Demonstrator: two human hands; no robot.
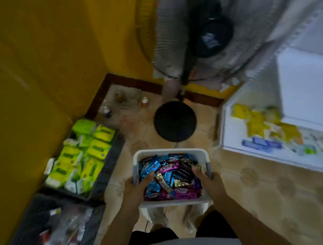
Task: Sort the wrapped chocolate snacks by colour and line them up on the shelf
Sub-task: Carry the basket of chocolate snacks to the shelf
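1. Both hands are on the bin (169, 150): the left hand (136, 187) grips its left wall and the right hand (208, 177) grips its right wall, thumbs hooked over the rim onto the pile.
2. The bin is white and hangs in front of the person's body, off the floor (263, 201), with feet showing just under its near edge.
3. Inside, the snacks (169, 176) are a loose heap of blue, pink, purple, gold and dark wrappers, unsorted, all in the bin.
4. There's no common heading in there; the long axes run every way.
5. One gold bar (163, 182) in the middle slants from far-left to near-right, and a pink bar (168, 168) behind it lies almost crosswise.
6. A purple bar (183, 193) lies crosswise along the near wall.
7. Ahead of the bin stands a fan (174, 121) on a round black base.
8. To the left, against the yellow wall, a dark crate (111, 162) holds green and yellow packs.
9. To the right, the white shelf (237, 140) carries yellow and blue packets, too blurred to read.
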